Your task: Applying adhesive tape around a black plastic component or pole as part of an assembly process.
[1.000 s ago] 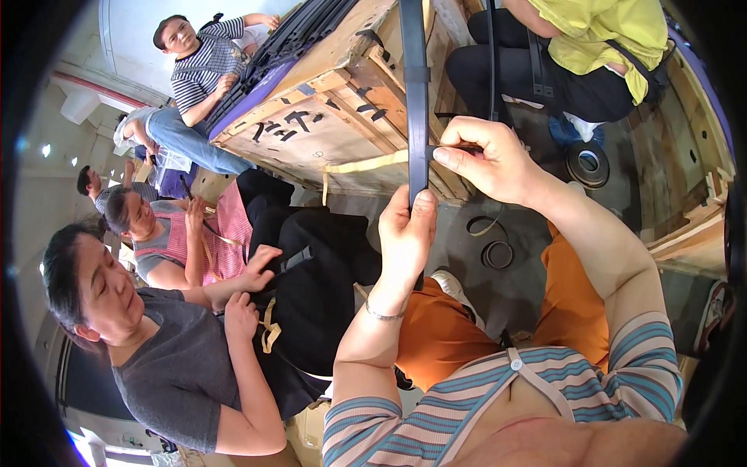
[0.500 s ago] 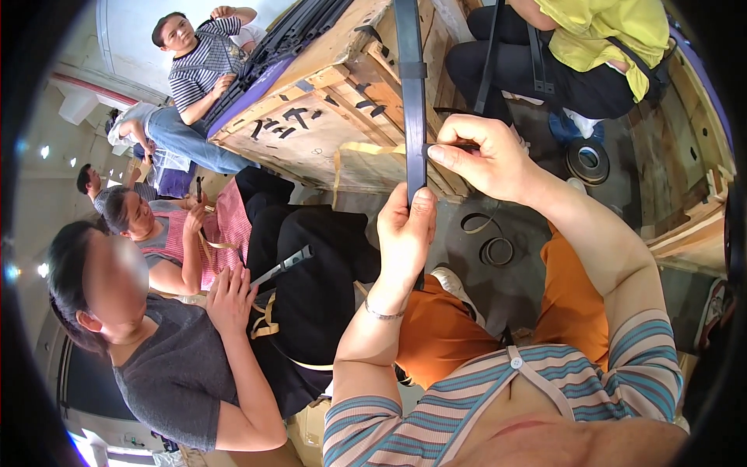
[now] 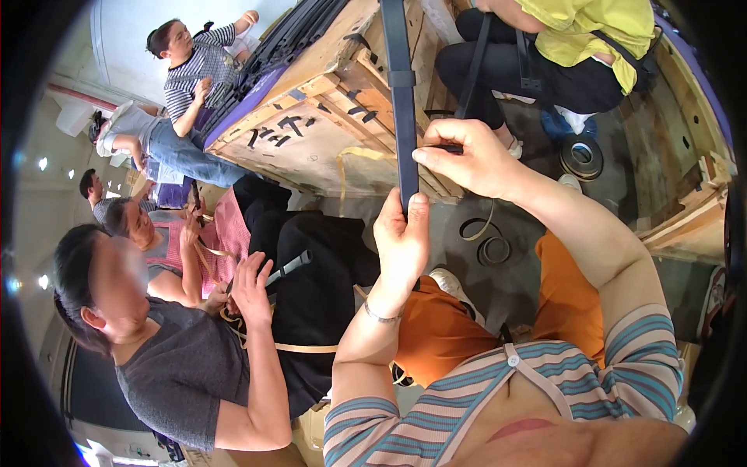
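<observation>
The top edge crops the black strip (image 3: 401,105); also a yellow-shirted person (image 3: 580,43).

We record the strip (image 3: 404,117) as black, the wearer's trousers (image 3: 438,331) as plain orange, and the wearer's shirt (image 3: 478,389) as striped in teal, grey and pale pink. Among co-workers, we find a yellow top (image 3: 580,35), a plain dark grey tee (image 3: 175,350), a pink checked apron (image 3: 231,237) and blue jeans (image 3: 187,148). We note the crate (image 3: 311,159) as pale brown with black marks, and the narrow tape (image 3: 303,349) as pale yellow.
</observation>
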`<control>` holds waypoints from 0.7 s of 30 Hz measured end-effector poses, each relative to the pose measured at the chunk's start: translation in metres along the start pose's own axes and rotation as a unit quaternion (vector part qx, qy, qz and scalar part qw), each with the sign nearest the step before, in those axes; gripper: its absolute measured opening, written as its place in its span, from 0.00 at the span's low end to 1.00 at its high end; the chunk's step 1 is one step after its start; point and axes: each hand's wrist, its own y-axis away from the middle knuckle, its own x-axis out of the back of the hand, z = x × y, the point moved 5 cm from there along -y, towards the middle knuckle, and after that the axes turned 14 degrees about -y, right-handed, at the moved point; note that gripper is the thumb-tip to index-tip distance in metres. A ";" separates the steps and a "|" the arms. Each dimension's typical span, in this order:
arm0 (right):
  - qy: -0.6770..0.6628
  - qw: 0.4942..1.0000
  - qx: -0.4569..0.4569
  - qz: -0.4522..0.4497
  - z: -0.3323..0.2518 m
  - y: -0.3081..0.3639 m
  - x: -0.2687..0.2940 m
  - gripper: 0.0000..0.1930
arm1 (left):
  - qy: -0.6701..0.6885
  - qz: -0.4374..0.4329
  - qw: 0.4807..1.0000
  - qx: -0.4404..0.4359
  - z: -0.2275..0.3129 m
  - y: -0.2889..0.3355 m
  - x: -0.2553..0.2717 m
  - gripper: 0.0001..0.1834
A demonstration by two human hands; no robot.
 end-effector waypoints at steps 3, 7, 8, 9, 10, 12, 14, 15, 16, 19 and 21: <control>0.022 1.000 -0.004 0.007 -0.001 0.004 0.001 0.12 | 0.036 -0.012 0.999 0.010 -0.002 0.005 -0.003 0.10; 0.014 1.000 0.000 0.004 -0.002 0.007 0.001 0.13 | 0.114 -0.060 0.990 0.051 0.003 0.009 -0.008 0.12; 0.016 1.000 0.001 0.003 -0.002 0.008 0.002 0.13 | 0.115 -0.060 0.990 0.049 0.004 0.010 -0.008 0.12; -0.005 1.000 -0.001 -0.001 0.001 0.010 0.001 0.12 | 0.127 -0.073 0.988 0.051 0.005 0.012 -0.009 0.12; -0.027 1.000 -0.005 -0.006 0.003 0.012 0.000 0.12 | 0.140 -0.087 0.985 0.054 0.005 0.014 -0.010 0.12; -0.035 0.999 -0.001 -0.025 0.005 0.012 0.002 0.12 | 0.137 -0.089 0.985 0.051 0.006 0.013 -0.009 0.12; -0.033 0.998 0.011 -0.053 0.002 0.013 0.002 0.11 | 0.131 -0.092 0.986 0.050 0.008 0.013 -0.009 0.12; -0.035 0.998 0.004 -0.057 0.001 0.012 0.000 0.11 | 0.134 -0.088 0.985 0.057 0.007 0.012 -0.007 0.12; -0.053 0.997 0.005 -0.064 0.000 0.011 -0.002 0.11 | 0.121 -0.085 0.988 0.043 0.007 0.010 -0.004 0.12; -0.054 0.994 -0.039 -0.081 -0.002 0.010 -0.003 0.10 | 0.111 -0.074 0.991 0.028 0.003 0.007 0.001 0.12; -0.035 0.995 -0.057 -0.079 -0.003 0.008 -0.001 0.10 | 0.111 -0.068 0.991 0.031 0.004 0.004 0.003 0.12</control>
